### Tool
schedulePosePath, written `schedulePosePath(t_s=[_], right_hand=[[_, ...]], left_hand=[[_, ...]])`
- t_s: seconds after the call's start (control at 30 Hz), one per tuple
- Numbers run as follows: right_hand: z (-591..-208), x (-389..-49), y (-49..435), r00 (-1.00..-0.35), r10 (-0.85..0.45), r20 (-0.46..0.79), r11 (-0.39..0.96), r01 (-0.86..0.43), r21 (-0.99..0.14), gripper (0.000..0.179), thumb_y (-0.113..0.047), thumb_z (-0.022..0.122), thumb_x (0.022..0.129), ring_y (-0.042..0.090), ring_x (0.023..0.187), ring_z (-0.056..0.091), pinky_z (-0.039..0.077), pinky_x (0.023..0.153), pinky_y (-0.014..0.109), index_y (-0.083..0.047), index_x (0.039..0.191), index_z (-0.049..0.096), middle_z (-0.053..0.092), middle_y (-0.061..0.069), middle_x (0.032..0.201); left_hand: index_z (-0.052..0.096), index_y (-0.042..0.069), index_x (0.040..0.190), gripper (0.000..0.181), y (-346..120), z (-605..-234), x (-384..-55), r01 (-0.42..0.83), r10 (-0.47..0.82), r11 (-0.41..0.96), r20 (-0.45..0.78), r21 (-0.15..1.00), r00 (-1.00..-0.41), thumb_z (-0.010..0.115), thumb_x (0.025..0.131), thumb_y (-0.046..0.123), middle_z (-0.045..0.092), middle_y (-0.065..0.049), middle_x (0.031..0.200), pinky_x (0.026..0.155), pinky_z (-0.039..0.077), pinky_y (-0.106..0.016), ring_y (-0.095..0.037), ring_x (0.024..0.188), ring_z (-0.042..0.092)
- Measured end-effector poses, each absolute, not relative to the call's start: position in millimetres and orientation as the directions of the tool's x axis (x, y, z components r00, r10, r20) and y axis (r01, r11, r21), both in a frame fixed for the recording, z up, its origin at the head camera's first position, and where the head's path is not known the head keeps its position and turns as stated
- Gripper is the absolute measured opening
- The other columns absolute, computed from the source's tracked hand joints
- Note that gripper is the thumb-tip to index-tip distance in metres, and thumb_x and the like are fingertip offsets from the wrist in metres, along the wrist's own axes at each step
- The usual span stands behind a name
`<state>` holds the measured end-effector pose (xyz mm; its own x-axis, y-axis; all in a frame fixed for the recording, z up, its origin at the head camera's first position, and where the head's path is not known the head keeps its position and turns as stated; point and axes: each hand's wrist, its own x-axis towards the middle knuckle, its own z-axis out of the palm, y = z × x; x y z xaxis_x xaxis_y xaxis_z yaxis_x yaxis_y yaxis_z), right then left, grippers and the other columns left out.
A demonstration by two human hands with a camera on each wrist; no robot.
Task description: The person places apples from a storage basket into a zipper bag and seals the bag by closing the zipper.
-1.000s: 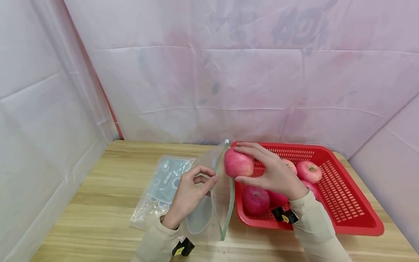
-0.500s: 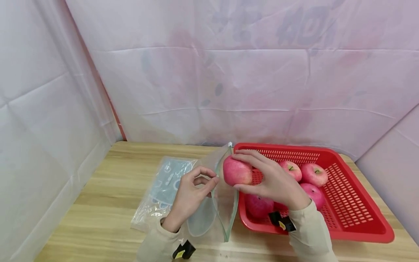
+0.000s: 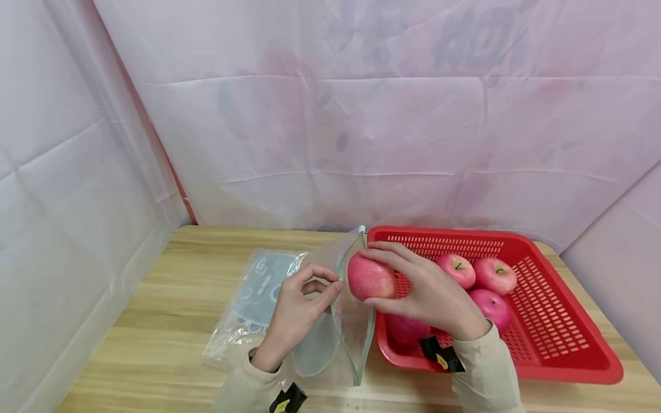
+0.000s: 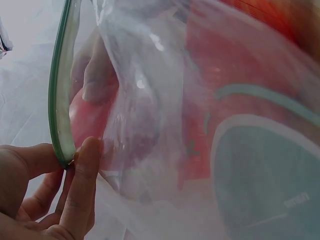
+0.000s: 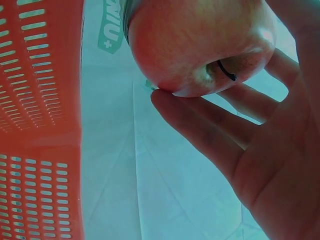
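Head: right grip (image 3: pixel 431 287) clasps apple (image 3: pixel 369 276) at open mouth of bag (image 3: pixel 322 338), beside red basket (image 3: pixel 563 375). Left wrist: left grip (image 4: pixel 75 200) pinches green rim (image 4: pixel 54 90); best held taut. Right wrist: fingers (image 5: pixel 200 125) cup apple; ease it in gently.

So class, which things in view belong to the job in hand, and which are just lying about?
Belong:
clear bag, edge pinched by the left hand
apple in the right hand, at the bag's mouth
red basket with more apples

Apparently lying about:
plastic packet on the table

Basket (image 3: pixel 568 373) and packet (image 3: pixel 253 295) on wooden table (image 3: pixel 142 327)
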<state>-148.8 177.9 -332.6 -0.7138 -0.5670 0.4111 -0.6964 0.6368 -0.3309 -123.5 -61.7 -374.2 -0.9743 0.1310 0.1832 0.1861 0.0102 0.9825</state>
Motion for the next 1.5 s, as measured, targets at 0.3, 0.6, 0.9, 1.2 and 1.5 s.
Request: schedulePosePath(t_s=[0.3, 0.6, 0.9, 1.2, 1.5], right_hand=[[-333.9, -147.3, 175.5, -0.702, -0.579, 0.415, 0.642, -0.706, -0.298, 0.074, -0.046, 0.088, 0.078, 0.02, 0.13, 0.059, 0.053, 0.104, 0.044, -0.027, 0.143, 0.058, 0.056, -0.002, 0.145], [-333.3, -147.1, 172.7, -0.685, -0.591, 0.427, 0.643, -0.719, -0.263, 0.076, -0.047, 0.09, 0.075, 0.023, 0.127, 0.061, 0.056, 0.101, 0.045, -0.027, 0.141, 0.06, 0.056, 0.0, 0.145], [-334.5, -147.1, 170.8, -0.659, -0.613, 0.436, 0.616, -0.744, -0.258, 0.077, -0.048, 0.09, 0.074, 0.018, 0.127, 0.061, 0.056, 0.101, 0.041, -0.025, 0.141, 0.06, 0.058, -0.001, 0.144], [-333.7, -148.2, 173.6, -0.606, -0.622, 0.496, 0.578, -0.783, -0.231, 0.068, -0.038, 0.09, 0.077, 0.017, 0.126, 0.061, 0.041, 0.109, 0.013, -0.019, 0.137, 0.063, 0.061, -0.003, 0.139], [-331.3, -147.2, 184.4, -0.735, -0.57, 0.368, 0.663, -0.676, -0.323, 0.062, -0.03, 0.087, 0.083, 0.025, 0.134, 0.056, 0.053, 0.104, 0.046, -0.021, 0.138, 0.062, 0.063, -0.003, 0.138]], left_hand=[[0.068, 0.003, 0.101, 0.011, -63.6, -373.8, -121.2, 0.23, 0.124, 0.013, 0.227, 0.973, -0.966, 0.074, 0.093, 0.007, 0.068, -0.019, 0.09, 0.061, 0.061, -0.03, -0.012, 0.067, 0.067], [0.067, 0.002, 0.102, 0.012, -62.3, -372.6, -121.6, 0.257, 0.141, -0.012, 0.256, 0.966, -0.956, 0.074, 0.093, 0.008, 0.067, -0.02, 0.091, 0.061, 0.06, -0.029, -0.011, 0.065, 0.066], [0.068, 0.002, 0.101, 0.011, -61.9, -373.3, -120.9, 0.259, 0.138, -0.016, 0.259, 0.966, -0.956, 0.073, 0.094, 0.007, 0.068, -0.018, 0.094, 0.062, 0.061, -0.03, -0.011, 0.067, 0.066], [0.067, 0.003, 0.101, 0.01, -62.3, -374.2, -120.2, 0.284, 0.122, -0.005, 0.283, 0.959, -0.951, 0.073, 0.095, 0.01, 0.069, -0.018, 0.093, 0.06, 0.06, -0.032, -0.011, 0.066, 0.065], [0.067, 0.001, 0.102, 0.011, -64.5, -370.7, -120.3, 0.272, 0.115, -0.056, 0.277, 0.961, -0.954, 0.073, 0.093, 0.005, 0.066, -0.02, 0.097, 0.064, 0.064, -0.034, -0.012, 0.074, 0.068]])
